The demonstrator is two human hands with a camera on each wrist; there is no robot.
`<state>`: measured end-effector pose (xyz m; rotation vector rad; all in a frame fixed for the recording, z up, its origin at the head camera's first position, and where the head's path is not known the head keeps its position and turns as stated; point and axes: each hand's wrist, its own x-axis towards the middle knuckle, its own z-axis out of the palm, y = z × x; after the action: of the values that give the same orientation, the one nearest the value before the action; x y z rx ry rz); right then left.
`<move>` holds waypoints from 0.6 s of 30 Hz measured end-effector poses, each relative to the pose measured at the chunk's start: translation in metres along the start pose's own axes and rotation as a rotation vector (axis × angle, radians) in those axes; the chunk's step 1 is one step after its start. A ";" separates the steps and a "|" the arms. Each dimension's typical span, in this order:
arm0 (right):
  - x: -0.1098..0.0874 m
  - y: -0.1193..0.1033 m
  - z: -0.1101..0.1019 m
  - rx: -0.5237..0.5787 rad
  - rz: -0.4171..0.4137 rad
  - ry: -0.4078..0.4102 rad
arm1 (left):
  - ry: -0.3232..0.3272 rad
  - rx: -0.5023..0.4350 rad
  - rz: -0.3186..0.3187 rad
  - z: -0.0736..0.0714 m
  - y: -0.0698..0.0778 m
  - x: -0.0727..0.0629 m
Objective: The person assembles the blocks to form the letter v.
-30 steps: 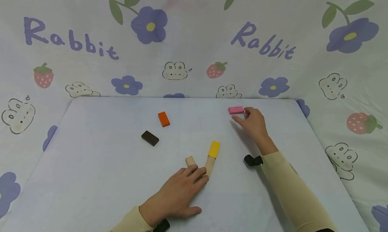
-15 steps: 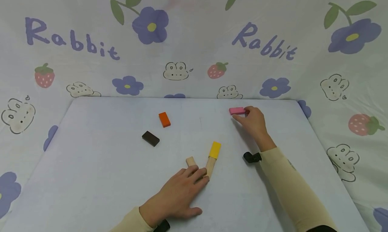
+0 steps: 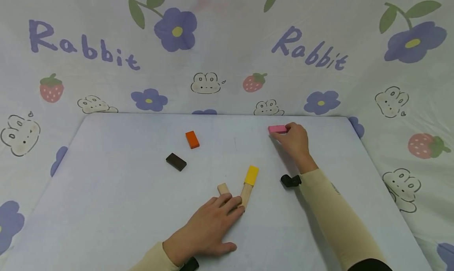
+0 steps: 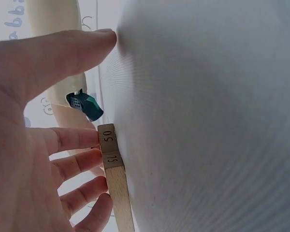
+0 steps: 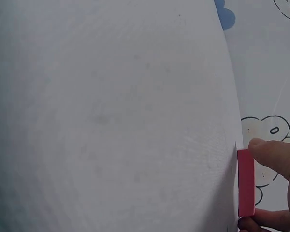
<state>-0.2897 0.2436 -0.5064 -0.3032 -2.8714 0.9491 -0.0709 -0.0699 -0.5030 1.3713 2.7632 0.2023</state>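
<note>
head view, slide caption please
Left hand touches wooden blocks while the right hand pinches a pink block near the far edge of the white tabletop.

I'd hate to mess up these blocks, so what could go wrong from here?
The right fingers span the pink block toward its ends, so it might twist or slip if lifted. The left fingers touch the wooden blocks, so a nudge could shift them away from the yellow block.
</note>
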 end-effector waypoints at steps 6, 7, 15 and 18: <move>0.000 -0.001 0.002 -0.022 -0.010 0.018 | 0.007 -0.006 -0.001 0.000 0.000 -0.001; 0.001 -0.001 0.003 -0.022 -0.007 0.018 | 0.008 -0.008 -0.001 0.000 0.000 -0.001; 0.002 -0.002 0.004 -0.016 0.011 0.023 | 0.006 -0.008 -0.003 0.000 0.000 0.000; 0.003 -0.002 0.005 -0.018 0.011 0.024 | 0.004 -0.007 -0.005 0.000 0.000 0.000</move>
<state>-0.2933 0.2397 -0.5089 -0.3296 -2.8613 0.9149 -0.0707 -0.0698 -0.5030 1.3642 2.7666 0.2144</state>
